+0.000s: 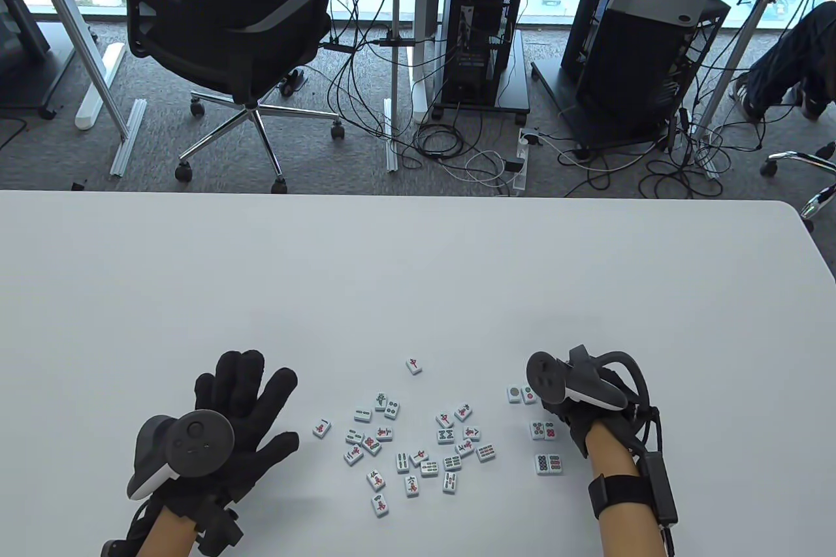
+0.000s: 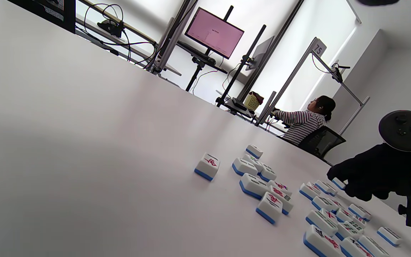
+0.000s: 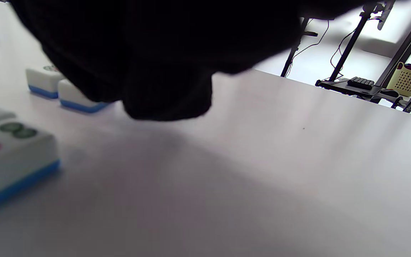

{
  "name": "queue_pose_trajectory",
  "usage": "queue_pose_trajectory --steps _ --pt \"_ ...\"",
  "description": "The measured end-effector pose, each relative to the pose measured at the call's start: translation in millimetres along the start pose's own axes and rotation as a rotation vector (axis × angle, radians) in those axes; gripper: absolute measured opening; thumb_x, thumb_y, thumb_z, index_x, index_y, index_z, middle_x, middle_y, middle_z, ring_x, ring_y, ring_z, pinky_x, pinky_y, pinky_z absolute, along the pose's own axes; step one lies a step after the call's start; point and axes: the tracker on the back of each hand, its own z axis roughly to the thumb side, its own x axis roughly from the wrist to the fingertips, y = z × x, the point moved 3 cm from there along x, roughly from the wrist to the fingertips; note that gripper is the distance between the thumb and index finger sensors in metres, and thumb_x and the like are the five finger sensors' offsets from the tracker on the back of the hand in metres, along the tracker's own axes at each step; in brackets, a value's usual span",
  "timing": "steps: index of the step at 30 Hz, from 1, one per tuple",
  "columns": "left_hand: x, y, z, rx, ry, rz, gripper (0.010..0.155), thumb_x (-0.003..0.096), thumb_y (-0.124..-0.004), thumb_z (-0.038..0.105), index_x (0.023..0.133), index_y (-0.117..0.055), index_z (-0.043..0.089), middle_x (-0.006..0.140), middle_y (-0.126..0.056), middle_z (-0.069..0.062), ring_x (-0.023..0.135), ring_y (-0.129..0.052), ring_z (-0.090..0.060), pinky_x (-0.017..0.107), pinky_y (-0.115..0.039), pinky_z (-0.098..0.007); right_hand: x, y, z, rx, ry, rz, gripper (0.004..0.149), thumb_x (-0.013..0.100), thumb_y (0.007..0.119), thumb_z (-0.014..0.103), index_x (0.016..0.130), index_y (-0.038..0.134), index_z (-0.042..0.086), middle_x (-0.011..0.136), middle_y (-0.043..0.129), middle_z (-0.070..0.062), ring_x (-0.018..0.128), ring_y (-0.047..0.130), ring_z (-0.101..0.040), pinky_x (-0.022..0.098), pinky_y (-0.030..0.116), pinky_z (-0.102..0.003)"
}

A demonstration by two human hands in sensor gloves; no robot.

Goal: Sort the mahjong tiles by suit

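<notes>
Several white, blue-backed mahjong tiles [image 1: 418, 446] lie scattered face up on the white table [image 1: 418, 270]; one lone tile [image 1: 413, 365] sits beyond them. To their right lie dot tiles: a pair [image 1: 521, 394], another pair [image 1: 543, 430] and a single [image 1: 548, 463]. My left hand [image 1: 245, 400] lies flat with fingers spread, left of the scatter, holding nothing. My right hand [image 1: 555, 410] is at the far pair, fingers curled down. In the right wrist view its fingers [image 3: 166, 96] hang over one tile [image 3: 77, 100], hiding any contact. The left wrist view shows that hand [image 2: 348, 178] low over the tiles.
Wide bare tabletop stretches beyond the tiles to the far edge [image 1: 418, 194]. Behind it stand an office chair [image 1: 222, 41], computer towers [image 1: 480, 28] and floor cables. A person [image 2: 305, 121] sits at a desk in the left wrist view's background.
</notes>
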Motion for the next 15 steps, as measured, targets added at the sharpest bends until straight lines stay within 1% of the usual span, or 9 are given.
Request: queue_pose_trajectory --steps 5,11,15 --pt "0.0 1.0 -0.2 -0.009 0.004 0.002 0.079 0.0463 -0.056 0.075 0.111 -0.02 0.046 0.11 0.014 0.018 0.105 0.023 -0.014 0.071 0.012 -0.05 3.0 10.4 6.6 -0.035 -0.023 0.024 0.055 0.038 0.088 0.039 0.084 0.082 0.011 0.041 0.099 0.0 0.012 0.09 -0.01 0.01 0.082 -0.027" --pt "0.2 1.4 0.4 -0.01 0.0 0.002 0.079 0.0461 -0.056 0.075 0.111 -0.02 0.047 0.11 0.014 0.019 0.105 0.023 -0.014 0.071 0.012 -0.05 1.4 10.5 8.4 -0.045 -0.021 0.011 0.054 0.039 0.086 0.036 0.087 0.079 0.011 0.042 0.098 -0.001 0.014 0.09 -0.011 0.011 0.082 -0.027" --pt "0.2 1.9 0.1 -0.014 -0.003 0.006 0.079 0.0463 -0.056 0.075 0.111 -0.02 0.046 0.11 0.014 0.019 0.105 0.022 -0.014 0.071 0.012 -0.05 -0.6 5.3 8.5 -0.068 0.0 0.026 0.061 0.038 0.086 0.039 0.092 0.073 0.012 0.044 0.098 -0.001 0.015 0.091 -0.011 0.013 0.083 -0.027"
